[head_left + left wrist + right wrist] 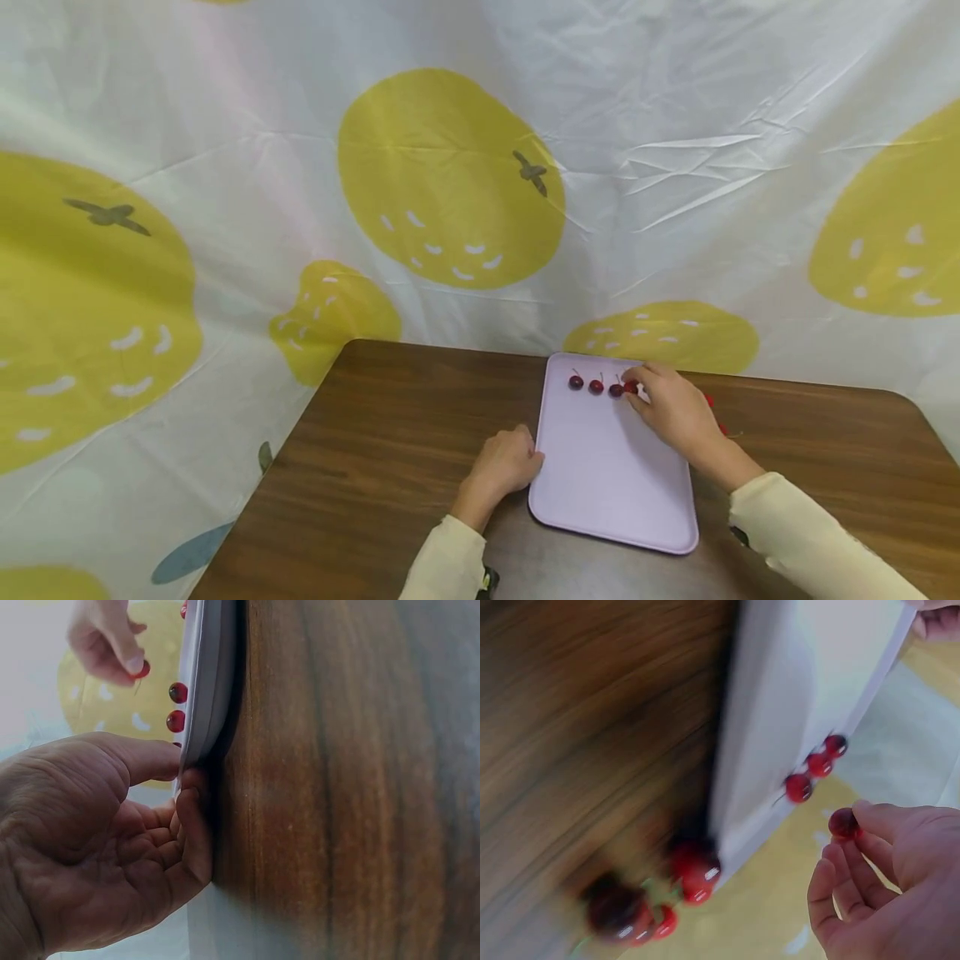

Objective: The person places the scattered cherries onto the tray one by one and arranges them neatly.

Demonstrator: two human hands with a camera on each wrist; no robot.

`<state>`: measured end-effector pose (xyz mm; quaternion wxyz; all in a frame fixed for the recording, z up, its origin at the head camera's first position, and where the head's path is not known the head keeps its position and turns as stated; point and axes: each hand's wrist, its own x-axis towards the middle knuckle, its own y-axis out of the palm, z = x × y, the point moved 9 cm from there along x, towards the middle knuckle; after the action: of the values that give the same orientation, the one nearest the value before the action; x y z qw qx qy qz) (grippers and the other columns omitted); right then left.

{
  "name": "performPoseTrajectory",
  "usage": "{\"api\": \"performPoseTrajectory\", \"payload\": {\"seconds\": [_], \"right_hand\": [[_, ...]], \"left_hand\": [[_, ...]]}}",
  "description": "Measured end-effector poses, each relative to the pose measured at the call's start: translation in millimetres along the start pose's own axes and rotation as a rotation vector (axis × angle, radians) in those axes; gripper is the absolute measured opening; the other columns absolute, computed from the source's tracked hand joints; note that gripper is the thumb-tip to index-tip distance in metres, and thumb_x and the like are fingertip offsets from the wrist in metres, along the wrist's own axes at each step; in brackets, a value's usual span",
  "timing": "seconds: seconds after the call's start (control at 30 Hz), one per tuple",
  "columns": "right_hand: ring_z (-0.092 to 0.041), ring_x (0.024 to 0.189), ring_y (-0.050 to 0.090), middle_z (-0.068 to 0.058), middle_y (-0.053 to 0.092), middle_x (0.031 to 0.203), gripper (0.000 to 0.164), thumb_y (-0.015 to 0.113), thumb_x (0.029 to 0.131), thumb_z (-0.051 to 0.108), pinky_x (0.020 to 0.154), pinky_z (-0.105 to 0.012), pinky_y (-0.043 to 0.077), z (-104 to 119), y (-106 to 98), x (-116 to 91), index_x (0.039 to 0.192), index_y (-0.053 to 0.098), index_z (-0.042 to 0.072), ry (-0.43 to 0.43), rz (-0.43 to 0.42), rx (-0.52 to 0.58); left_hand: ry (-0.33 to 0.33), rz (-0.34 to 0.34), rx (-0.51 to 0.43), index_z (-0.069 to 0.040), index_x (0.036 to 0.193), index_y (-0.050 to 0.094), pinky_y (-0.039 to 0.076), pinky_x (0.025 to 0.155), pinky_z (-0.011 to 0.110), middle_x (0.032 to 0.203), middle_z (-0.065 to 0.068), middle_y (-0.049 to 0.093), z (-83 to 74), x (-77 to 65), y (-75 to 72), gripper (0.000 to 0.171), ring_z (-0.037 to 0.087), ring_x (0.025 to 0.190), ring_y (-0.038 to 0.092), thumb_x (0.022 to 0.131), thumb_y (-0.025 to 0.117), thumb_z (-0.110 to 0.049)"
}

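A pale lilac tray (611,492) lies on the brown table. My left hand (501,462) grips its left rim, thumb on top and fingers curled beneath in the left wrist view. Over the tray's far end, my right hand (678,412) pinches a dark red cherry (844,823) between thumb and fingertips. Three stemmed cherries stand in a row along the far edge: a left one (575,382), a middle one (596,387) and a right one (616,390). The held cherry is right beside that last one.
More cherries (695,871) lie on the wooden table (420,433) just right of the tray, partly behind my right hand in the head view. A white curtain (675,183) printed with yellow fruit hangs close behind the table's far edge.
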<state>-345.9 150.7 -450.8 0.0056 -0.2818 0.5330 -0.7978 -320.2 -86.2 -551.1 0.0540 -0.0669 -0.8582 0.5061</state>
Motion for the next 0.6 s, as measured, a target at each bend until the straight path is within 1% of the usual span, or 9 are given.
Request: {"api": "performPoseTrajectory", "payload": {"seconds": [0.13, 0.27, 0.3, 0.37, 0.5, 0.6], "right_hand": [[-0.028, 0.093, 0.072, -0.009, 0.075, 0.102, 0.022, 0.083, 0.088, 0.005, 0.079, -0.048, 0.06, 22.3, 13.8, 8.3, 0.108, 0.076, 0.006, -0.05, 0.04, 0.056], [-0.025, 0.092, 0.072, -0.008, 0.074, 0.098, 0.02, 0.082, 0.087, 0.002, 0.083, -0.047, 0.059, 39.2, 25.1, 13.1, 0.106, 0.075, 0.004, -0.096, 0.069, 0.1], [-0.025, 0.091, 0.072, -0.008, 0.074, 0.098, 0.02, 0.083, 0.087, 0.003, 0.083, -0.046, 0.059, 42.3, 27.7, 13.8, 0.105, 0.075, 0.004, -0.1, 0.073, 0.102], [-0.024, 0.089, 0.071, -0.007, 0.073, 0.095, 0.02, 0.083, 0.086, 0.003, 0.082, -0.046, 0.058, 47.5, 32.7, 15.2, 0.104, 0.075, 0.004, -0.103, 0.08, 0.102], [-0.022, 0.085, 0.068, -0.006, 0.071, 0.091, 0.02, 0.085, 0.085, 0.004, 0.079, -0.046, 0.058, 54.1, 42.3, 16.9, 0.103, 0.076, 0.004, -0.103, 0.099, 0.097], [-0.02, 0.083, 0.066, -0.004, 0.069, 0.089, 0.019, 0.085, 0.085, 0.005, 0.077, -0.045, 0.057, 56.9, 49.1, 17.2, 0.102, 0.076, 0.006, -0.105, 0.124, 0.081]], "left_hand": [[-0.006, -0.002, 0.002, -0.019, 0.076, 0.056, 0.049, 0.064, 0.039, 0.072, 0.005, 0.063, 2.8, 1.0, 2.0, 0.022, 0.029, 0.069, 0.063, 0.091, 0.068, -0.031], [0.001, 0.0, 0.002, -0.016, 0.078, 0.058, 0.05, 0.065, 0.042, 0.076, 0.008, 0.066, 0.3, 0.5, 0.3, 0.021, 0.031, 0.071, 0.065, 0.091, 0.068, -0.029], [0.003, 0.0, 0.007, -0.016, 0.079, 0.058, 0.05, 0.065, 0.042, 0.076, 0.008, 0.066, 1.2, 1.3, 2.0, 0.021, 0.031, 0.071, 0.065, 0.091, 0.068, -0.03], [0.003, 0.002, -0.001, -0.016, 0.079, 0.058, 0.05, 0.065, 0.043, 0.076, 0.008, 0.066, 0.6, 0.5, 0.8, 0.021, 0.032, 0.071, 0.066, 0.091, 0.069, -0.03], [-0.002, -0.007, 0.004, -0.017, 0.078, 0.057, 0.05, 0.064, 0.042, 0.075, 0.009, 0.066, 5.3, 3.7, 7.4, 0.024, 0.033, 0.071, 0.066, 0.091, 0.07, -0.032], [-0.006, -0.011, 0.005, -0.018, 0.076, 0.056, 0.049, 0.063, 0.04, 0.073, 0.007, 0.064, 6.7, 4.7, 9.0, 0.025, 0.032, 0.069, 0.065, 0.091, 0.071, -0.032]]}}
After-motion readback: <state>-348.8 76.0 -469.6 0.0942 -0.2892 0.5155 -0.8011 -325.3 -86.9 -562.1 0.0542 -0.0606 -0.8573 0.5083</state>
